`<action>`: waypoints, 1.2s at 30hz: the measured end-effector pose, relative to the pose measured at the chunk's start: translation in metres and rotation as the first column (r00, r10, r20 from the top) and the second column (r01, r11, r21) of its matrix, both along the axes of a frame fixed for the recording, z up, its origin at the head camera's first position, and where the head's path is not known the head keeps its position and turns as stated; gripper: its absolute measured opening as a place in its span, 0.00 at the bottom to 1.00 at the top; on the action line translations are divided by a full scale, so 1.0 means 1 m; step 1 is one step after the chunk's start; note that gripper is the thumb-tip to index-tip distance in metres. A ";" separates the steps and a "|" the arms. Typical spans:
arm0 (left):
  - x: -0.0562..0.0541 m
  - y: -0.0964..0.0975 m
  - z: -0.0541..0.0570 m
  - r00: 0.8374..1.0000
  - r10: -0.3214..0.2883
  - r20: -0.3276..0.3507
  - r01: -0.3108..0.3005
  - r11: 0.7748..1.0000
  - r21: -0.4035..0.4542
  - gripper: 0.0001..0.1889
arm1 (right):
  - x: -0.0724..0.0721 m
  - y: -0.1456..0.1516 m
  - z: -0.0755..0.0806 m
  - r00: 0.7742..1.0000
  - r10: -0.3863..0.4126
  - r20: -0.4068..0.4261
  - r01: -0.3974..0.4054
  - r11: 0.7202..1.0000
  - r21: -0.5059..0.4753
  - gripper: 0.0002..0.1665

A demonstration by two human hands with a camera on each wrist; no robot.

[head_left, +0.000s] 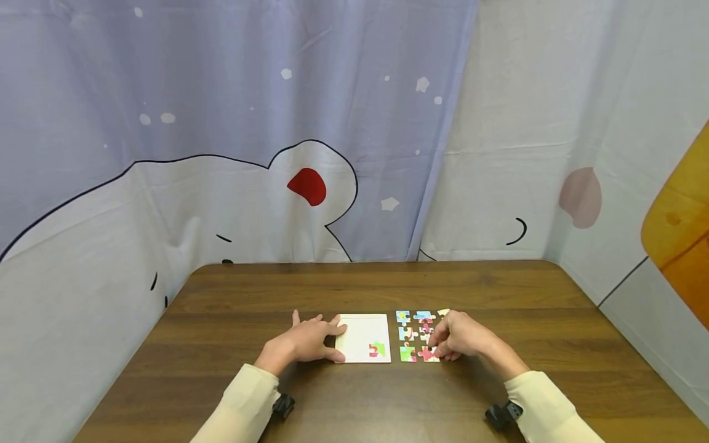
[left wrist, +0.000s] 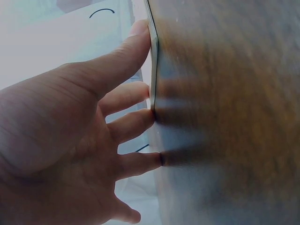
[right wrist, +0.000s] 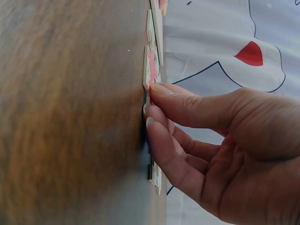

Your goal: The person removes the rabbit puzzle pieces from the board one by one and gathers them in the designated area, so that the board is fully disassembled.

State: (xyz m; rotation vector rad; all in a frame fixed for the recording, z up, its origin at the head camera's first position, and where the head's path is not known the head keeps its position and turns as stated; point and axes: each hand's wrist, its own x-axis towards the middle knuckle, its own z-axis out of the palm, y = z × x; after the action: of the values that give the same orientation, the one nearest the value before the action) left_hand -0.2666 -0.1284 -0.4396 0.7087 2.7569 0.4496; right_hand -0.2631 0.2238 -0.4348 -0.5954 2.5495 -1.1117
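A square white puzzle tray lies flat on the table, with a green and red puzzle piece in its lower right corner. My left hand rests against the tray's left edge, fingers spread and fairly straight, the thumb at the near corner. In the left wrist view, thumb and fingertips touch the tray's thin edge. My right hand pinches a pink puzzle piece in the near row of loose pieces. The right wrist view shows the thumb on this piece's edge, with curled fingers beside it.
Several loose pieces lie in rows right of the tray, among them a green one and a blue one. The right hand covers part of this group. A printed curtain hangs behind the wooden table.
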 end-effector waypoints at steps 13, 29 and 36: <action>0.001 -0.002 0.001 1.000 0.000 -0.003 0.000 1.000 -0.001 0.39 | 0.002 -0.004 0.003 1.000 -0.016 -0.005 0.017 1.000 0.025 0.06; 0.000 -0.003 0.000 1.000 0.011 -0.002 -0.011 1.000 -0.006 0.39 | -0.001 -0.068 0.018 0.945 0.178 -0.273 -0.139 0.978 0.156 0.05; -0.001 -0.003 -0.001 1.000 0.009 -0.004 -0.009 1.000 -0.005 0.39 | 0.003 -0.113 0.007 0.914 0.249 -0.321 -0.143 0.937 0.320 0.23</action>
State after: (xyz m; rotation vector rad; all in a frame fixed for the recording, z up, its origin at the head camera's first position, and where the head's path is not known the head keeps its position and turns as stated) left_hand -0.2672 -0.1311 -0.4401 0.6968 2.7648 0.4439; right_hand -0.2604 0.1110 -0.4280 -1.0293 2.7980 -0.5826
